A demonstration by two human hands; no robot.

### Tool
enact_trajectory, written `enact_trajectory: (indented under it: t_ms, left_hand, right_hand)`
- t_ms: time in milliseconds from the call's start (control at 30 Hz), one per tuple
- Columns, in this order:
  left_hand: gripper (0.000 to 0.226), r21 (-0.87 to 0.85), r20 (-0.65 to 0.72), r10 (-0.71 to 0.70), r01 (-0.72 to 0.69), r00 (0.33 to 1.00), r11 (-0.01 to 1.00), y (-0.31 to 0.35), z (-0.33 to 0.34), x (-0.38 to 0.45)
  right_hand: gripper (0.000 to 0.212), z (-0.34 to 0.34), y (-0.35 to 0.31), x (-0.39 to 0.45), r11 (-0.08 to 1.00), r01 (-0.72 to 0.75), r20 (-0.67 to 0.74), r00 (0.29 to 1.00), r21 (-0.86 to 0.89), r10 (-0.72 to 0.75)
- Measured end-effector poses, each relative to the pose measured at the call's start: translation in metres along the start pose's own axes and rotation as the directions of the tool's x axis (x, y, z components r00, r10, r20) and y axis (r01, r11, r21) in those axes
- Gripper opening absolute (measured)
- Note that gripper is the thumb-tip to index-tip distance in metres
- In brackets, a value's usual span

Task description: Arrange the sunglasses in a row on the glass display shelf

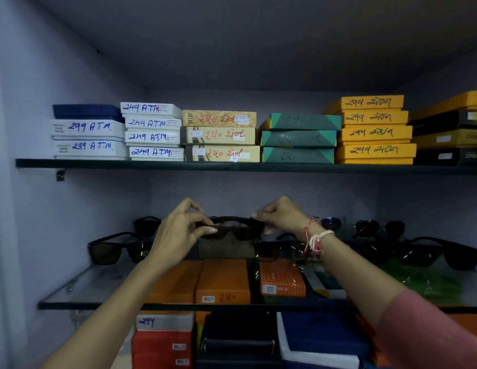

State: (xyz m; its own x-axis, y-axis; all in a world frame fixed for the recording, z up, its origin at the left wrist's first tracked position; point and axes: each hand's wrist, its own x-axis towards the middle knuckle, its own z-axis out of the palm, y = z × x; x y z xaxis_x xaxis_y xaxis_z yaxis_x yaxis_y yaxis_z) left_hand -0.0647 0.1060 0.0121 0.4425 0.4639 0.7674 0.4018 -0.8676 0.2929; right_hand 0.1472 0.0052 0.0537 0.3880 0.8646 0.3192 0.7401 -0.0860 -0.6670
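A dark pair of sunglasses (233, 230) is held just above the glass display shelf (72, 291), near its middle. My left hand (178, 233) pinches its left end and my right hand (281, 218) pinches its right end. Other dark sunglasses stand on the shelf: one pair at the left (114, 249), one behind it (146, 225), one under my right wrist (280, 249), and several at the right (439, 253). A blue-lensed pair (330, 222) sits at the back.
An upper shelf (232, 166) carries stacks of labelled white, tan, green, yellow and black boxes. Orange boxes (221, 282) show through the glass from below, with more boxes (162, 339) stacked under the shelf. Walls close in the left side and back.
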Motion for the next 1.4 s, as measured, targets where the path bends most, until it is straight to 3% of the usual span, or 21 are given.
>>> enact_trajectory:
  t_ms: [167, 333, 400, 533, 633, 867, 1133, 1400]
  left_hand:
    - [0.019, 0.003, 0.031, -0.018, 0.018, 0.999, 1.0, -0.012, -0.01, 0.001]
    - [0.032, -0.093, 0.001, -0.115, 0.115, 0.993, 0.989, -0.009, -0.028, 0.009]
    - [0.034, -0.033, 0.025, -0.141, 0.142, 0.99, 0.989, -0.01, -0.033, 0.015]
    - [0.033, 0.201, 0.171, -0.198, 0.163, 0.965, 0.966, -0.011, -0.036, 0.026]
    - [0.027, 0.31, 0.085, -0.23, 0.194, 0.969, 0.931, -0.016, -0.036, 0.034]
    - [0.03, 0.328, 0.072, -0.39, 0.348, 0.918, 0.878, -0.029, -0.031, 0.037]
    - [0.023, 0.355, 0.219, -0.397, 0.307, 0.891, 0.883, -0.04, -0.015, 0.033]
    - [0.028, 0.368, 0.22, -0.376, 0.28, 0.9, 0.886, -0.048, -0.002, 0.031]
  right_hand:
    - [0.026, 0.0, -0.017, -0.006, 0.999, 0.034, 0.013, 0.999, -0.014, -0.034]
    - [0.021, 0.009, -0.034, -0.006, 0.938, 0.202, -0.181, 0.949, -0.282, -0.259]
    - [0.02, 0.014, -0.039, -0.007, 0.922, 0.208, -0.242, 0.924, -0.328, -0.295]
    - [0.018, 0.027, -0.044, -0.006, 0.937, 0.139, -0.327, 0.912, -0.319, -0.247]
    - [0.016, 0.039, -0.046, -0.003, 0.957, 0.078, -0.386, 0.904, -0.281, -0.187]
    - [0.016, 0.062, -0.045, 0.003, 0.931, -0.029, -0.33, 0.939, -0.363, -0.099]
    - [0.013, 0.075, -0.046, 0.001, 0.829, -0.1, -0.285, 0.956, -0.55, -0.073]
    - [0.017, 0.084, -0.037, 0.007, 0.769, -0.157, -0.284, 0.958, -0.619, -0.033]
